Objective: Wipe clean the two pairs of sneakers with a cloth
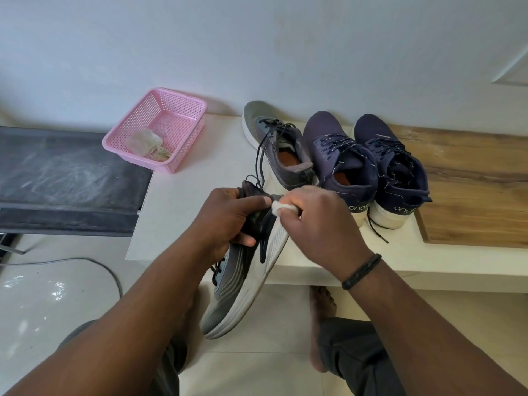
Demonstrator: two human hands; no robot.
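Head view is showing a person working on the first grey sneaker (243,284), which is being held up off the white ledge (183,218), just past its near edge, toe pointing down toward the floor. The left hand (228,221) is gripping the shoe around its heel and collar, fingers curled round the dark upper. The right hand (311,215) is pinching a small white cloth (276,208) between thumb and curled fingers and is pressing it against the rear of the white midsole.

The other grey sneaker (280,147) is sitting on the ledge near its back edge, laces trailing forward, and the navy pair (368,164) is standing just beside it toward the ledge's right end, heels facing the person. A pink basket (183,110) with a second crumpled rag (147,144) in it is resting at the back-left corner of the ledge.

Judging from this, the wiping is at an early stage: one shoe is in hand and three appear to be waiting. The next move probably calls for drawing the cloth along the midsole toward the toe, with the left hand turning the shoe to expose the far side.
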